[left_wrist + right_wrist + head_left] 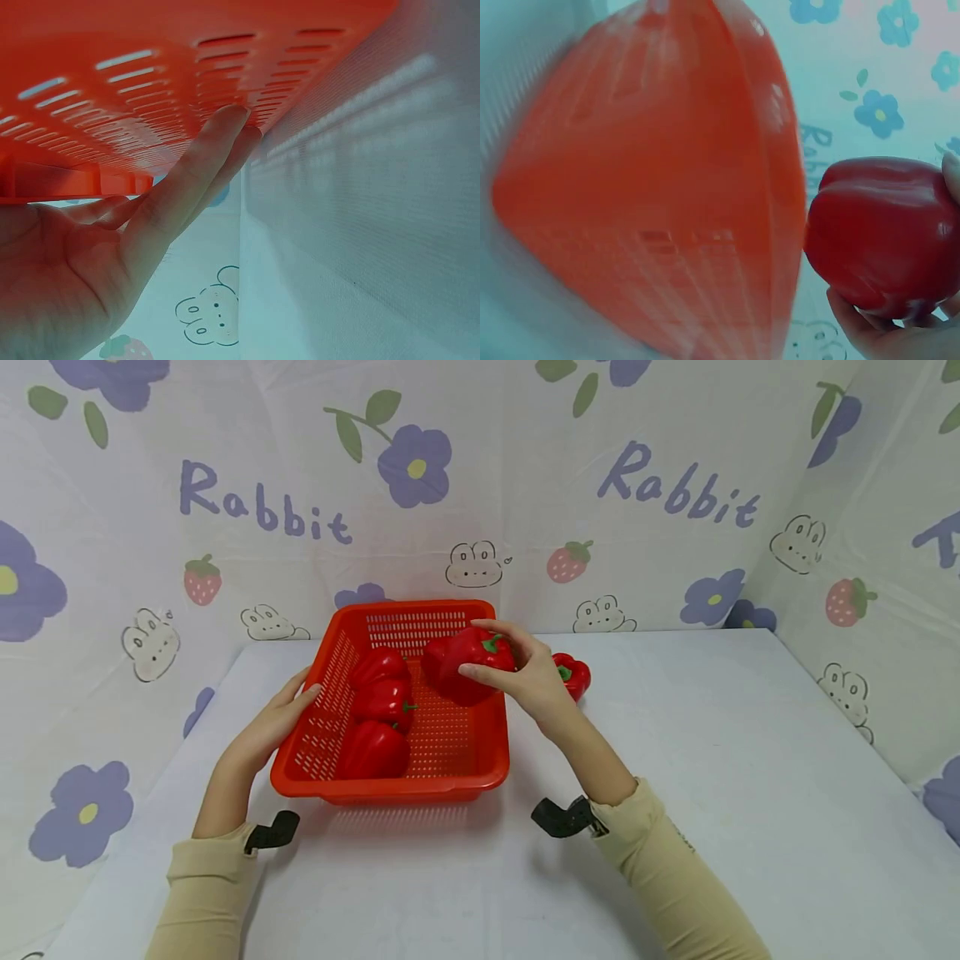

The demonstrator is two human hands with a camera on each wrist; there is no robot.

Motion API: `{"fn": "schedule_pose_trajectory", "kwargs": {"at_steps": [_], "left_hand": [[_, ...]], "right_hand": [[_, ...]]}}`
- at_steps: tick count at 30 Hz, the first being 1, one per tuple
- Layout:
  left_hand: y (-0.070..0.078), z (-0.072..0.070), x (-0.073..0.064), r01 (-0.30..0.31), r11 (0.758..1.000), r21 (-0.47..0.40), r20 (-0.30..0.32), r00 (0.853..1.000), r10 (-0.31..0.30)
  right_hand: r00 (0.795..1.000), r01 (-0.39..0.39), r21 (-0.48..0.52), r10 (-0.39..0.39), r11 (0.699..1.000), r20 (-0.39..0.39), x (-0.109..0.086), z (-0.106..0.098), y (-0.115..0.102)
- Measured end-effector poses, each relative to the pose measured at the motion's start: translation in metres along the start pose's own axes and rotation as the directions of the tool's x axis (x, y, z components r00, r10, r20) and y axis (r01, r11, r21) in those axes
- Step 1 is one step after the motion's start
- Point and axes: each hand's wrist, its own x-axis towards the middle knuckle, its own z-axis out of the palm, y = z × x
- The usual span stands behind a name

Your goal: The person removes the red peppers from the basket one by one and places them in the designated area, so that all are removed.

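Observation:
An orange-red plastic basket with slotted walls stands on the table. My left hand grips its left rim, the thumb over the edge and the fingers along the outer wall, as the left wrist view shows. My right hand holds a red bell pepper over the basket's right side, thumb and fingers on either side of it. The same bell pepper appears beside the basket wall in the right wrist view. Inside the basket, three red bell peppers lie along the left; another is partly hidden behind the held one.
Another red bell pepper lies on the white table right of the basket, partly hidden by my right hand. A printed cloth with flowers and rabbits hangs behind the table and along its sides.

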Motion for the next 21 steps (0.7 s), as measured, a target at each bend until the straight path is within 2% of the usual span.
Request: {"fn": "schedule_pose_trajectory", "kwargs": {"at_steps": [7, 15, 21], "left_hand": [[-0.001, 0.0, -0.001, 0.002, 1.0, -0.008, 0.001, 1.0, -0.002], [0.002, 0.0, -0.002, -0.005, 1.0, 0.005, -0.006, 1.0, 0.005], [0.003, 0.0, -0.003, -0.004, 1.0, 0.007, -0.003, 1.0, 0.004]], "right_hand": [[0.998, -0.015, 0.002, 0.015, 1.0, -0.067, 0.0, -0.017, 0.0], [0.987, -0.06, -0.1, 0.044, 0.993, -0.152, -0.002, -0.041, 0.002], [0.972, -0.098, -0.13, 0.067, 0.987, -0.224, -0.004, -0.063, 0.005]]}}
